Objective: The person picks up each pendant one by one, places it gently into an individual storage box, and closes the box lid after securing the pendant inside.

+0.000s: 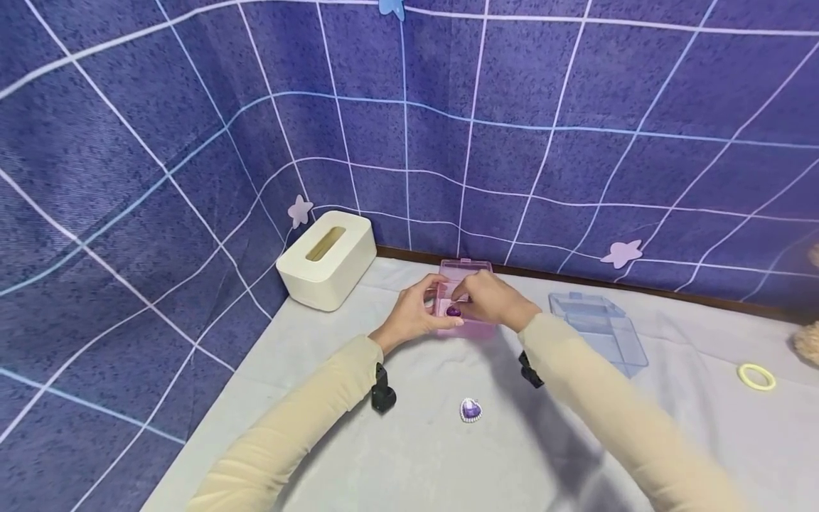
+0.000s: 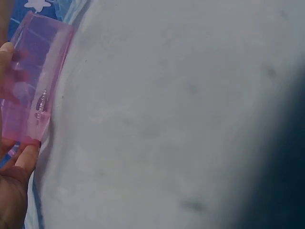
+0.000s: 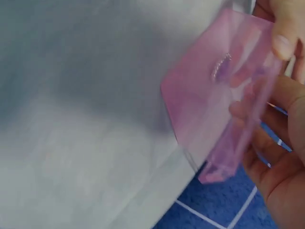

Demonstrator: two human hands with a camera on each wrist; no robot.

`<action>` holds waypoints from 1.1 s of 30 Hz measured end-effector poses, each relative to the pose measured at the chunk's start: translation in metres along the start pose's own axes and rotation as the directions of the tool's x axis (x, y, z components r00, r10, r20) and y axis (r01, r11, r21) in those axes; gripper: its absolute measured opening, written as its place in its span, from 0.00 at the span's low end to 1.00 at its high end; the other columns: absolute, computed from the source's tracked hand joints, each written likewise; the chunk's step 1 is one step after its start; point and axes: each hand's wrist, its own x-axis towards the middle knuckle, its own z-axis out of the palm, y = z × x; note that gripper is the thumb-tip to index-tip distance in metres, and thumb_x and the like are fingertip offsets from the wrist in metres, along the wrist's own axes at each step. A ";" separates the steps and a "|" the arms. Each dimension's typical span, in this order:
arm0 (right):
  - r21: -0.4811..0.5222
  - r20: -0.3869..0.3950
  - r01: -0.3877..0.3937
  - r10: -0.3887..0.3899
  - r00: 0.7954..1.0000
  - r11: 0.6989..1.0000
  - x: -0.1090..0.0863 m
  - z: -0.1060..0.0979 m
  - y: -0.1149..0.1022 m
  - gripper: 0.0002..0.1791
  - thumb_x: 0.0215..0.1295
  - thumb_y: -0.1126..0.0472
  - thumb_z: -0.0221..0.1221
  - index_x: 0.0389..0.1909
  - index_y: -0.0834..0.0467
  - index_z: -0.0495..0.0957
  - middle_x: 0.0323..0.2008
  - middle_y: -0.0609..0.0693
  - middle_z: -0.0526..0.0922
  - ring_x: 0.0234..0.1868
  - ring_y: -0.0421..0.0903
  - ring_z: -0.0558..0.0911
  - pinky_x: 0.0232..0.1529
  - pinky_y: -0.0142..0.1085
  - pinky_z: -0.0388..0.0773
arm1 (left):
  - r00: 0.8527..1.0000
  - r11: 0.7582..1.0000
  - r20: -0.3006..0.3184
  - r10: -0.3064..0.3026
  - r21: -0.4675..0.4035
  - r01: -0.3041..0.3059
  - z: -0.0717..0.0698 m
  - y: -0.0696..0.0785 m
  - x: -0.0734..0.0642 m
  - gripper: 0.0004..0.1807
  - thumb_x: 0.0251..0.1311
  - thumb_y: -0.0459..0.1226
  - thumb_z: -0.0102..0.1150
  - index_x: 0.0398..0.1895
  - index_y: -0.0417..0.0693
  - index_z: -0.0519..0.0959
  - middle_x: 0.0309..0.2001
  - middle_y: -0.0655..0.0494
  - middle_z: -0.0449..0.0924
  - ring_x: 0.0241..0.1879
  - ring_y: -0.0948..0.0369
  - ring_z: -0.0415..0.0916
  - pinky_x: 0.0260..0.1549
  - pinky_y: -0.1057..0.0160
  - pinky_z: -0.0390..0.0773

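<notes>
My left hand (image 1: 412, 313) grips one end of a small see-through pink box (image 1: 463, 330), its thumb along the near side. The box's lid (image 1: 465, 265) is raised. Over the box, my right hand (image 1: 489, 295) reaches fingers inside. Close to those fingertips is a dark purple gem (image 1: 453, 311); whether they pinch it is unclear. Through the pink wall, the right wrist view shows a purple trinket with a beaded edge (image 3: 221, 67) inside the box. A purple heart-shaped gem with a white beaded rim (image 1: 470, 409) lies on the white cloth nearer me.
A clear blue divided box (image 1: 604, 331) sits to the right, and beyond it a yellow ring (image 1: 756, 377). At the back left stands a cream tissue box (image 1: 329, 263). Blue star-patterned fabric (image 1: 512, 163) hangs behind. Something fluffy and beige (image 1: 807, 343) shows at the right edge.
</notes>
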 end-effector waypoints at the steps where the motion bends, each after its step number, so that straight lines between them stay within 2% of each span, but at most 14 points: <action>1: 0.003 -0.030 0.025 -0.025 0.999 1.000 -0.004 -0.003 0.000 0.03 0.53 0.71 0.65 0.28 0.63 0.86 0.27 0.53 0.87 0.25 0.43 0.81 0.31 0.37 0.84 | 1.000 1.000 -0.002 0.001 -0.001 -0.001 0.000 -0.001 0.000 0.42 0.38 0.39 0.81 0.61 0.47 0.70 0.59 0.45 0.76 0.58 0.49 0.76 0.53 0.62 0.82; 3: -0.006 -0.078 0.051 -0.052 0.996 0.999 -0.012 -0.007 -0.001 0.05 0.52 0.71 0.66 0.32 0.64 0.85 0.32 0.56 0.88 0.31 0.46 0.84 0.37 0.40 0.86 | 1.000 1.000 -0.008 0.000 0.005 0.000 0.000 -0.003 0.000 0.43 0.37 0.40 0.81 0.60 0.48 0.70 0.59 0.45 0.76 0.58 0.49 0.76 0.53 0.62 0.82; 7: -0.060 -0.134 0.028 -0.036 0.990 0.998 -0.032 -0.012 -0.007 0.12 0.54 0.68 0.67 0.40 0.65 0.84 0.47 0.64 0.84 0.49 0.59 0.82 0.55 0.49 0.81 | 1.000 1.000 -0.011 -0.006 0.007 0.006 -0.001 -0.005 0.000 0.42 0.37 0.40 0.81 0.60 0.49 0.71 0.58 0.45 0.76 0.57 0.49 0.77 0.52 0.63 0.82; 11: -0.055 -0.168 -0.008 -0.001 0.986 0.998 -0.055 -0.012 -0.016 0.17 0.53 0.67 0.68 0.45 0.64 0.82 0.54 0.65 0.80 0.56 0.62 0.78 0.60 0.52 0.77 | 1.000 1.000 -0.002 -0.012 0.007 0.012 -0.002 -0.004 0.001 0.42 0.37 0.39 0.81 0.60 0.48 0.70 0.59 0.44 0.75 0.57 0.49 0.76 0.52 0.63 0.82; 17: 0.010 -0.169 0.044 -0.042 0.985 0.999 -0.089 -0.001 -0.036 0.19 0.52 0.66 0.69 0.47 0.62 0.82 0.54 0.63 0.80 0.55 0.59 0.79 0.58 0.51 0.79 | 1.000 1.000 0.005 -0.029 -0.005 0.029 0.000 0.000 0.001 0.42 0.37 0.38 0.81 0.60 0.48 0.70 0.60 0.46 0.74 0.58 0.49 0.76 0.53 0.63 0.81; 22: 0.041 -0.096 0.108 -0.104 0.990 0.993 -0.108 0.016 -0.058 0.19 0.53 0.62 0.69 0.48 0.62 0.82 0.52 0.60 0.82 0.53 0.55 0.81 0.57 0.48 0.80 | 0.999 0.999 0.007 -0.031 -0.021 0.031 0.000 0.000 0.002 0.42 0.36 0.39 0.82 0.59 0.48 0.71 0.59 0.47 0.74 0.59 0.50 0.75 0.54 0.62 0.81; 27: 0.028 -0.009 0.093 -0.093 0.996 0.995 -0.118 0.031 -0.080 0.20 0.53 0.60 0.70 0.47 0.59 0.82 0.51 0.57 0.82 0.53 0.51 0.81 0.57 0.44 0.80 | 1.000 1.000 0.002 -0.019 -0.024 0.019 0.001 -0.003 0.003 0.42 0.36 0.39 0.81 0.59 0.46 0.71 0.59 0.45 0.75 0.58 0.50 0.76 0.53 0.62 0.81; 33: -0.020 0.005 0.053 -0.053 0.999 0.998 -0.120 0.040 -0.092 0.14 0.54 0.65 0.68 0.44 0.57 0.83 0.45 0.52 0.84 0.47 0.47 0.81 0.50 0.39 0.83 | 1.000 1.000 -0.001 -0.014 -0.012 0.014 0.001 -0.004 0.003 0.42 0.37 0.40 0.81 0.59 0.47 0.71 0.59 0.45 0.75 0.58 0.51 0.76 0.52 0.63 0.82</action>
